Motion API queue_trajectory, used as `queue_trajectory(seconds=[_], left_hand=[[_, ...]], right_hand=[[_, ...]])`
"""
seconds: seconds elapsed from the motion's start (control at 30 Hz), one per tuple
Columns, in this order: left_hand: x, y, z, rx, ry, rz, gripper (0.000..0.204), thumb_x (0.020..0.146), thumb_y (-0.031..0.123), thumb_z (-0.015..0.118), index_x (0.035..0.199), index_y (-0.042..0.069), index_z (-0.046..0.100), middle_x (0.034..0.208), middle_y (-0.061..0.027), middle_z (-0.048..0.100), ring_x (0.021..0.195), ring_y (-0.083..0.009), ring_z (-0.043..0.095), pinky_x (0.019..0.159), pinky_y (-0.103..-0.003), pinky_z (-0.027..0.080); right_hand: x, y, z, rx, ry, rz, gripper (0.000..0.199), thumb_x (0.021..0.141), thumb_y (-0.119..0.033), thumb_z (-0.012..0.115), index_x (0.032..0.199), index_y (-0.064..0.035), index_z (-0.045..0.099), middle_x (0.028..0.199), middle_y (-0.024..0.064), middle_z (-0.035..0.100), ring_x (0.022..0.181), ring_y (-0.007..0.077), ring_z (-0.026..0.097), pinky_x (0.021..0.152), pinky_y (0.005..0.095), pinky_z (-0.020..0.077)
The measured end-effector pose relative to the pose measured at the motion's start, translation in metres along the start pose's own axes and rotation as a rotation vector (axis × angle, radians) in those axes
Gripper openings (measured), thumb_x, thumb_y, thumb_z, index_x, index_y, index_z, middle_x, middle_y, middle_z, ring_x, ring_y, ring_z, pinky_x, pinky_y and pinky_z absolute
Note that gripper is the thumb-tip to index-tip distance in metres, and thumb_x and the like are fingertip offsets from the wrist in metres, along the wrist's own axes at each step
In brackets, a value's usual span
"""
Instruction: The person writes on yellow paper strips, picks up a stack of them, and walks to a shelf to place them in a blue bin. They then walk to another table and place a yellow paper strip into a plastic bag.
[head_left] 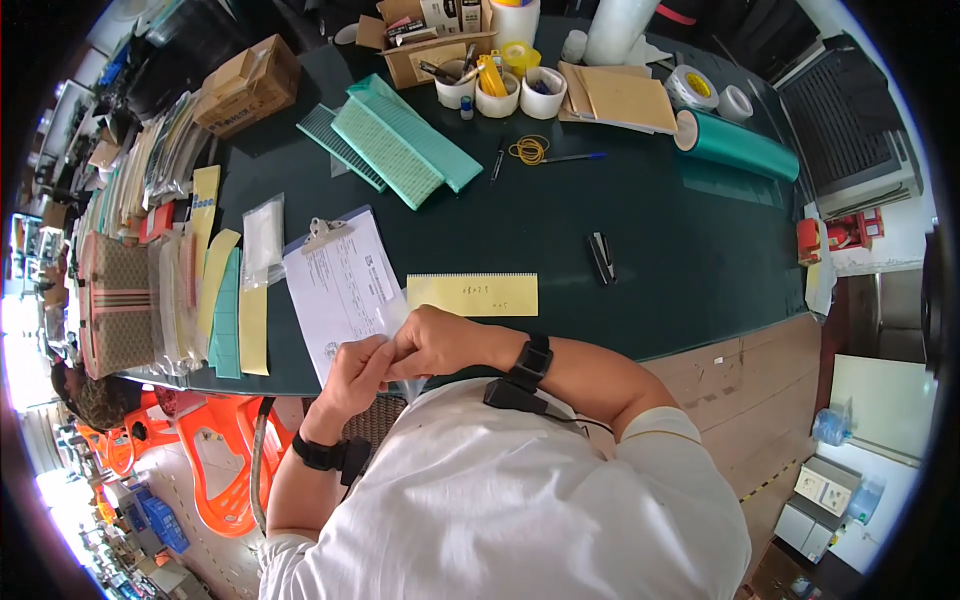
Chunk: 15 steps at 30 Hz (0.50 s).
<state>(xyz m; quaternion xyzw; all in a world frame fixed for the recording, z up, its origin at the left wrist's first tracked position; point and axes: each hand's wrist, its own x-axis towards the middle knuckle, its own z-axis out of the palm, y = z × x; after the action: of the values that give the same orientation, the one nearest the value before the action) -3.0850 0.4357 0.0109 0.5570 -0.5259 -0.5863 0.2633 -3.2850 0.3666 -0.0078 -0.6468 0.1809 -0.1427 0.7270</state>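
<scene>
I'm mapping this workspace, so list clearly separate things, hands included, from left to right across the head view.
Brown patterned bag with pink stripes, flat white packet in clear plastic, left hand, right hand, long black stapler, cylindrical teal roll.

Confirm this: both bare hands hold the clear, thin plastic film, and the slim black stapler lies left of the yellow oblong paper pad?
Not quite: the head view shows the slim black stapler right of the yellow oblong paper pad, not left. The rest holds: bare left hand and bare right hand both grip the clear, thin plastic film.
</scene>
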Motion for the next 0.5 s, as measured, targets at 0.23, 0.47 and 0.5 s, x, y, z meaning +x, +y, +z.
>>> queue_trajectory(seconds=[0.23,0.47,0.5], left_hand=[[0.003,0.004,-0.005,-0.025,0.034,-0.046,0.035,0.103,0.024,0.052,0.081,-0.002,0.063,0.065,-0.0012,0.06,0.057,-0.0063,0.055,0.05,-0.022,0.045],[0.002,-0.002,-0.002,-0.172,-0.031,-0.058,0.037,0.104,0.027,0.054,0.081,0.0,0.065,0.065,-0.0005,0.06,0.054,-0.0061,0.053,0.047,-0.021,0.042],[0.001,-0.001,-0.003,-0.172,-0.018,-0.055,0.037,0.104,0.027,0.054,0.081,0.0,0.065,0.065,-0.0005,0.06,0.054,-0.0061,0.053,0.047,-0.021,0.042]], right_hand=[[0.006,-0.001,0.0,0.067,0.047,0.147,0.018,0.087,-0.018,0.073,0.083,-0.0016,0.076,0.06,0.0056,0.064,0.051,0.0107,0.059,0.051,0.024,0.0473],[0.002,-0.002,0.003,0.222,-0.019,0.17,0.019,0.09,-0.02,0.071,0.089,-0.0016,0.076,0.065,0.0044,0.067,0.054,0.0103,0.062,0.051,0.0236,0.0494],[0.002,-0.003,0.002,0.263,-0.026,0.173,0.021,0.089,-0.021,0.072,0.09,-0.0008,0.076,0.065,0.0048,0.066,0.054,0.0107,0.062,0.051,0.0238,0.0497]])
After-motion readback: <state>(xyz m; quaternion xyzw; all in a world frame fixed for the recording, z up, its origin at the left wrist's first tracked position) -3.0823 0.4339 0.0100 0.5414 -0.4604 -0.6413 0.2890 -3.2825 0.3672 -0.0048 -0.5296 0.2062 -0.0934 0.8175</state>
